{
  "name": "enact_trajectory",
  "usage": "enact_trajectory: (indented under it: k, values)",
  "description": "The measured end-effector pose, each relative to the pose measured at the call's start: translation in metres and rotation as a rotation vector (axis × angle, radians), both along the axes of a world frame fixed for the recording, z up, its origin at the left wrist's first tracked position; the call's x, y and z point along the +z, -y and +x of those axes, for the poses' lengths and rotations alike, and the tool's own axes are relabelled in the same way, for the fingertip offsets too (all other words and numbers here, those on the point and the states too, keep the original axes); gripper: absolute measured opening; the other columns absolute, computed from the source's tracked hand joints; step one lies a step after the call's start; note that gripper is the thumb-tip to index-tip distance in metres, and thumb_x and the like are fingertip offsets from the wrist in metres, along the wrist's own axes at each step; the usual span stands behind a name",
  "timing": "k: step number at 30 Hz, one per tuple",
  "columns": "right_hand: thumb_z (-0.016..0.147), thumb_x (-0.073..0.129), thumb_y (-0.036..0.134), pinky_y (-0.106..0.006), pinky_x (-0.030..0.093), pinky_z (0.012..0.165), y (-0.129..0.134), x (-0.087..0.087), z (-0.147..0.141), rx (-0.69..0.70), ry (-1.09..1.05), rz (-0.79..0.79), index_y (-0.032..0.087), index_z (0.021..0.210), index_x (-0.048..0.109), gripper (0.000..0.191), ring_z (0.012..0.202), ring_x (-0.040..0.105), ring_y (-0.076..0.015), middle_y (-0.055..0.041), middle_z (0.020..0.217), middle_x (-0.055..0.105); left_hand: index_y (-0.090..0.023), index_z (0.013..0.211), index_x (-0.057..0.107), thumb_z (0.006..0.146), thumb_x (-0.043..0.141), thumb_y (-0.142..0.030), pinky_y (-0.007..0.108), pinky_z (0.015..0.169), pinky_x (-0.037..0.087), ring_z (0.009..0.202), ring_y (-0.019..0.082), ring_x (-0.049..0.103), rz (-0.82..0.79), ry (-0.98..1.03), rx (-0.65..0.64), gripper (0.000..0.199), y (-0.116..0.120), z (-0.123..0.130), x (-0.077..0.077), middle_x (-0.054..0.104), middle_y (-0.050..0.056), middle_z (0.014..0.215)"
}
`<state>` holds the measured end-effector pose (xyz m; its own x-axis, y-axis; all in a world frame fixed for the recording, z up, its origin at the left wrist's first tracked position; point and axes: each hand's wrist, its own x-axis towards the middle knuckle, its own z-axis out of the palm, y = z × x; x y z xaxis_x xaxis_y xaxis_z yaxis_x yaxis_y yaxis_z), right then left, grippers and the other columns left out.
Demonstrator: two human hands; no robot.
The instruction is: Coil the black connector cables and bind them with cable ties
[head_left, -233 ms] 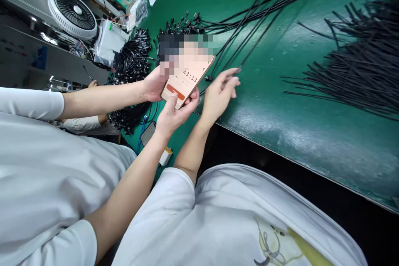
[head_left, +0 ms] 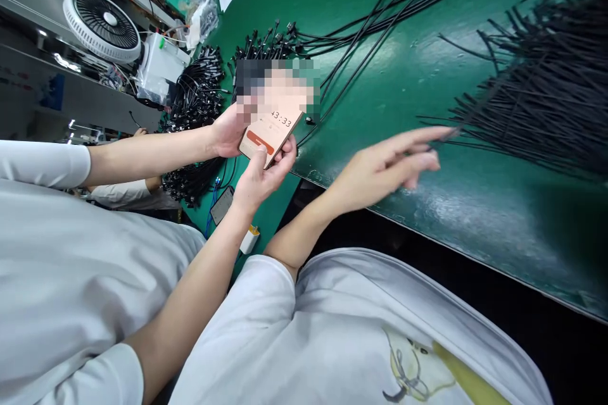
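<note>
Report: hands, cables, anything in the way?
Left hand near black cable pile, grip unclear; right hand not in view. Phone in another person's hands, not between left hand and pile.

You: loose white T-shirt [head_left: 351, 316], greyish in the shadows, soft creases, spans 5 to 6 o'clock. Your short left sleeve [head_left: 268, 275] at 7 is plain white, same as the body. Left hand [head_left: 370, 180] bare, forearm [head_left: 304, 231] bare too. Cartoon-like print [head_left: 411, 367] on your shirt front at 5: grey looping lines like a bow, small dark eye-like marks, thin pale outline, yellow-green patch [head_left: 456, 370] on its 3 o'clock side, darker stroke down at its 7.
</note>
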<state>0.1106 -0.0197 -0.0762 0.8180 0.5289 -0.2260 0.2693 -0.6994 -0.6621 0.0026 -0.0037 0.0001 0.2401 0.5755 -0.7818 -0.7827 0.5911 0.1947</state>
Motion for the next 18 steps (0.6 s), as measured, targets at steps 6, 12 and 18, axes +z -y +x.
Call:
enact_trajectory:
  k: [6, 12, 18]
  values:
    - [0.106, 0.014, 0.033, -0.04, 0.045, 0.112, 0.032, 0.007, 0.016, -0.251, 0.048, -0.128, 0.028, 0.156, 0.038, 0.056, 0.115, 0.064, -0.0177, -0.0103, 0.11, 0.062, -0.014, 0.126, 0.066, 0.077, 0.051, -0.026, 0.022, 0.067, 0.058, 0.092, 0.019, 0.074, -0.246, 0.528, 0.191, 0.052, -0.005, -0.011, -0.011, 0.068, 0.009, 0.097]
    - [0.091, -0.023, 0.011, -0.04, 0.045, 0.112, 0.032, 0.004, -0.011, -0.28, -0.097, -0.1, 0.013, 0.16, 0.028, 0.086, 0.106, 0.063, -0.016, -0.0103, 0.091, 0.057, -0.005, 0.114, 0.07, 0.08, 0.043, -0.023, 0.021, 0.068, 0.055, 0.103, 0.022, 0.072, -0.53, 0.695, 0.567, 0.047, -0.001, -0.011, -0.013, 0.069, 0.015, 0.105]
    - [0.096, -0.022, 0.022, -0.037, 0.052, 0.098, 0.027, -0.024, -0.035, -0.127, -0.24, 0.016, 0.008, 0.155, 0.032, 0.081, 0.102, 0.064, -0.0198, -0.0113, 0.09, 0.05, 0.001, 0.116, 0.066, 0.09, 0.019, -0.026, 0.028, 0.068, 0.058, 0.109, 0.027, 0.07, -1.907, 2.179, 2.435, 0.061, -0.043, -0.017, 0.002, 0.069, 0.016, 0.088]
